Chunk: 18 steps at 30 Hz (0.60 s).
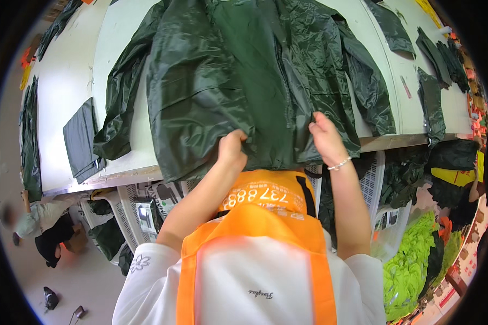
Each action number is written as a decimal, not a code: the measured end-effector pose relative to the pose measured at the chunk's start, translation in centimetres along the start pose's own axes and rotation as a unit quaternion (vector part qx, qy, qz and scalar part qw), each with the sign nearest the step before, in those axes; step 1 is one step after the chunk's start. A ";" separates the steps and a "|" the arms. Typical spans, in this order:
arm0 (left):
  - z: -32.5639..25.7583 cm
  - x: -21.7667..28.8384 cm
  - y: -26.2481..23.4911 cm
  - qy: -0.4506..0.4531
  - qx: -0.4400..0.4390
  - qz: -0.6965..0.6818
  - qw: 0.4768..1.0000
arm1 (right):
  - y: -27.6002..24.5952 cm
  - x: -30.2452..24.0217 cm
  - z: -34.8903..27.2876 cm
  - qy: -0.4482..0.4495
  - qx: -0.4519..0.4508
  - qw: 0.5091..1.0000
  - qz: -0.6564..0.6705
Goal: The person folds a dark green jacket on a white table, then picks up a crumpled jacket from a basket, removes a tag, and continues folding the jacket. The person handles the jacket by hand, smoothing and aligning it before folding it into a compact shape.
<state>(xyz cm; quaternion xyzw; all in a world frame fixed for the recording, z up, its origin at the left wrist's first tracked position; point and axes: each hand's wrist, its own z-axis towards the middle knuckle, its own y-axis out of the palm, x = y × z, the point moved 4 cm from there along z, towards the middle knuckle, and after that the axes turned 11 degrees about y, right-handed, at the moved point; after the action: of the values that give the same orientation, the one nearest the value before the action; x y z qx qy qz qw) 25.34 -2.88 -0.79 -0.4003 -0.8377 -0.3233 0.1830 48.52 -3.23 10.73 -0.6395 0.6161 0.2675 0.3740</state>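
Observation:
A dark green rain jacket lies spread, front up, on the white table, its sleeves hanging out to both sides and its hem at the near edge. My left hand grips the hem left of the zip. My right hand, with a bead bracelet at the wrist, pinches the hem right of the zip. An orange apron covers my chest below the hands.
A folded dark grey piece lies at the table's left. More dark green pieces lie at the right. White crates stand under the table. A bright green pile sits lower right. A person crouches lower left.

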 end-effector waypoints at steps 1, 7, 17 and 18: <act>-0.9 0.0 2.0 -0.027 -0.011 -0.064 0.998 | 0.3 4.0 1.3 0.003 0.027 1.000 -0.002; -1.7 -0.5 8.3 -0.049 -0.103 0.081 0.990 | 2.6 2.1 0.4 -0.054 0.165 0.970 -0.170; -0.9 -1.1 9.2 -0.001 -0.086 0.244 0.966 | 1.4 -0.4 -0.9 -0.259 0.343 0.765 -0.480; -1.3 -1.0 9.3 0.002 -0.092 0.229 0.969 | 2.6 -1.5 -1.3 -0.279 0.326 0.768 -0.475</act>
<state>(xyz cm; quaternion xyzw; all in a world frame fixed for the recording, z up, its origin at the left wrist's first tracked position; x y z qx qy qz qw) 33.30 0.06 3.23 -0.5954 -0.6903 -0.3493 0.2166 45.69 -3.29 12.30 -0.5873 0.1526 0.0057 0.7948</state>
